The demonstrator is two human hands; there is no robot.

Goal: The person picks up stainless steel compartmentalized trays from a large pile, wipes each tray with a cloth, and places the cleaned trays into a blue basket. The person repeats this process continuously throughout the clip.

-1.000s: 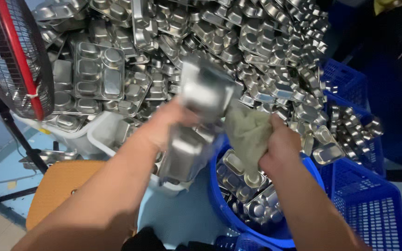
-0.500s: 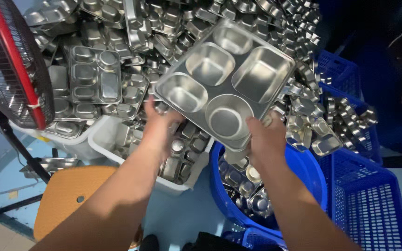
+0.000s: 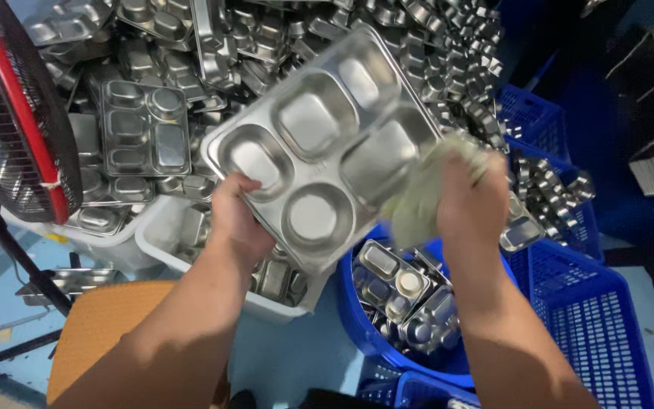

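The left hand [image 3: 240, 223] grips the tilted steel compartment tray [image 3: 323, 148] by its edge, steadying it so the right hand [image 3: 471, 201] can press a clutched cloth [image 3: 418, 197] against it.

Single view, head-worn camera, aimed steeply down and forward from above the person's forearms. Close range: the left hand [image 3: 240, 220] and right hand [image 3: 471, 201] sit mid-frame, the compartment tray [image 3: 319, 144] just above them. Tray heap [image 3: 153, 91] from 10 to 1 o'clock; blue basket [image 3: 592, 326] at 4 o'clock.
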